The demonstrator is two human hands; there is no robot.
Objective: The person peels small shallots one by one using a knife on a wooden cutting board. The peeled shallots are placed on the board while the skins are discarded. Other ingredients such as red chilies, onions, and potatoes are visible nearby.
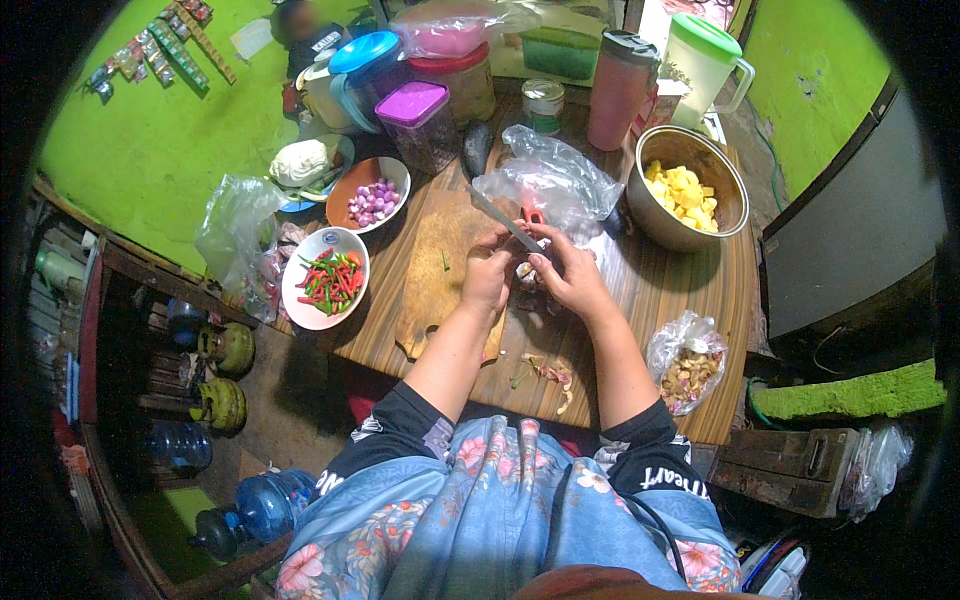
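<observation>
Both my hands meet over the table just right of the cutting board [432,290]. My right hand [573,275] is closed on a knife [500,215], whose blade points up and to the left. Close by, the fingers of my left hand [485,275] are pinched together below the blade; whatever small thing they hold is hidden. Beneath the hands lie some whitish-purple bulbs, partly covered. A clear plastic bag [560,175] sits just beyond them, with a small red looped thing [533,215] at its edge. Peel scraps [553,377] lie near the table's front edge.
At left stand a plate of red and green chillies [328,282] and a bowl of shallots [372,200]. A pot of yellow chunks [683,195] is at right, above a bag of peelings [690,365]. Containers, a tumbler [622,95] and a pitcher [700,70] line the back.
</observation>
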